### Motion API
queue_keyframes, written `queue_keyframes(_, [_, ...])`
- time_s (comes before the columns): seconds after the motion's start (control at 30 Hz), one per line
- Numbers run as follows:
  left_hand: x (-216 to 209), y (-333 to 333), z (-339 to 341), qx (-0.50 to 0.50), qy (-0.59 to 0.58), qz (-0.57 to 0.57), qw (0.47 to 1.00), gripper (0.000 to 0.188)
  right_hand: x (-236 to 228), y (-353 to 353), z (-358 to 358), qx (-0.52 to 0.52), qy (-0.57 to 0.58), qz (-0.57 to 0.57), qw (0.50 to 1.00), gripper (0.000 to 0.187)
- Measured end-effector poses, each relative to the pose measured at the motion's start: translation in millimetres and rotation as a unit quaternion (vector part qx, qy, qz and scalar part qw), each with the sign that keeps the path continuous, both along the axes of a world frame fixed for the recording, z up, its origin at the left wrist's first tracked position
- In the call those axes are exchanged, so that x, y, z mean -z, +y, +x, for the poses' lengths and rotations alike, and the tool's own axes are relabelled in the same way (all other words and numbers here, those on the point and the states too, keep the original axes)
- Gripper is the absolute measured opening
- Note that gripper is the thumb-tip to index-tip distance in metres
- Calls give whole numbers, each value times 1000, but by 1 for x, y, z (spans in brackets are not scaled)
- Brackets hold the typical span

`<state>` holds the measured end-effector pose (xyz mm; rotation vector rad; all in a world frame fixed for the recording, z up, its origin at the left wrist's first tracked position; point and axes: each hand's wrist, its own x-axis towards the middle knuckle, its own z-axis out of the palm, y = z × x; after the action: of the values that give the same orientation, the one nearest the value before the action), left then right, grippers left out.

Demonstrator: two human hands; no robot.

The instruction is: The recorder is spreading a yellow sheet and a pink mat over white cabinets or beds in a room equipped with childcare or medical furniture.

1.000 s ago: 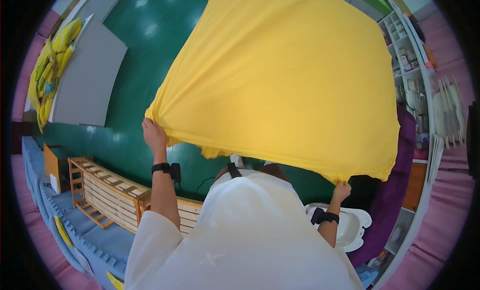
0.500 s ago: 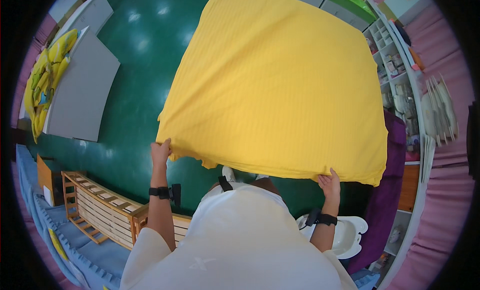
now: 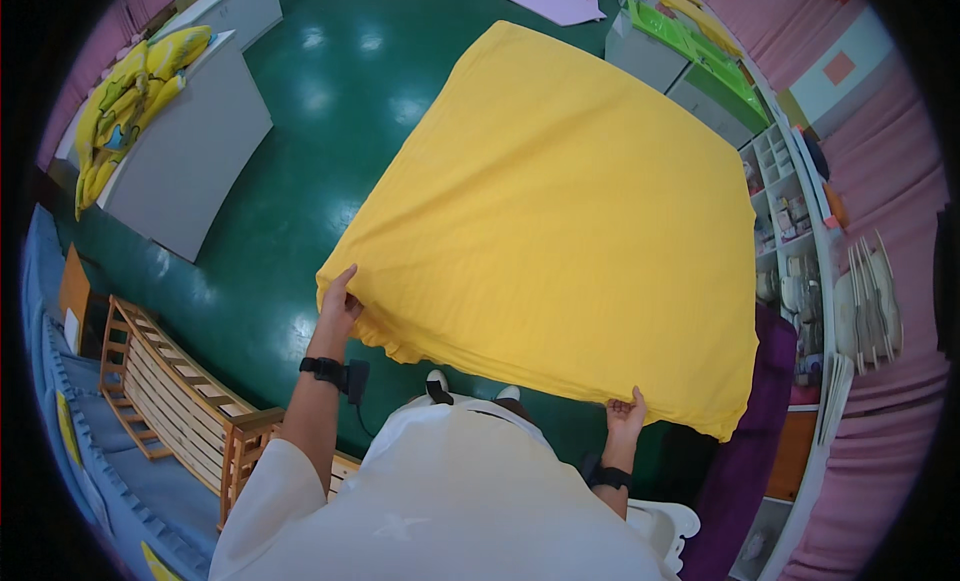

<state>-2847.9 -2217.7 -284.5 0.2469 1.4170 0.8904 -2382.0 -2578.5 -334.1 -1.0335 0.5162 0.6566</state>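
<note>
A large yellow cloth (image 3: pixel 570 231) with fine ribbing spreads out in front of me, hiding whatever lies beneath it. Its near hem is bunched and hangs unevenly, and a long crease runs diagonally across the top. At the near left corner, my left hand (image 3: pixel 338 299) grips the edge, one finger stretched along the fabric. My right hand (image 3: pixel 626 419) pinches the near hem toward its right end, palm turned partly up. Both wrists carry black straps with small devices.
A wooden slatted bed frame (image 3: pixel 180 401) stands at lower left. Purple fabric (image 3: pixel 745 431) and a white basin (image 3: pixel 665 531) are close on my right. Beyond them run white shelves (image 3: pixel 785 221). A grey-white cabinet (image 3: pixel 190 161) bears a yellow patterned cloth (image 3: pixel 135 101). Green floor (image 3: pixel 290 181) lies between.
The view has turned and tilted, so the cloth's far edge now shows. The cloth appears rotated, its near right corner lower in the picture. Both hands stay at its near edge.
</note>
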Motion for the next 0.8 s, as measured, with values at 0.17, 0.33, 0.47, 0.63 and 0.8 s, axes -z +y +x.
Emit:
queue_keyframes(0.17, [-22,6,21,-48,-164,224,960,40,-32,7,-2,15,-34,82,996,17])
queue_keyframes(0.33, [-42,5,11,-48,-277,248,927,41,-53,15,-3,24,-136,187,973,30])
queue_keyframes(0.47, [10,5,7,-64,-300,213,928,42,-25,14,-10,31,-91,211,973,34])
queue_keyframes(0.63, [43,-7,11,-22,-138,270,953,43,18,15,-7,30,-37,217,975,36])
queue_keyframes(0.8, [15,-8,13,69,30,190,979,42,7,16,-18,34,-26,241,970,34])
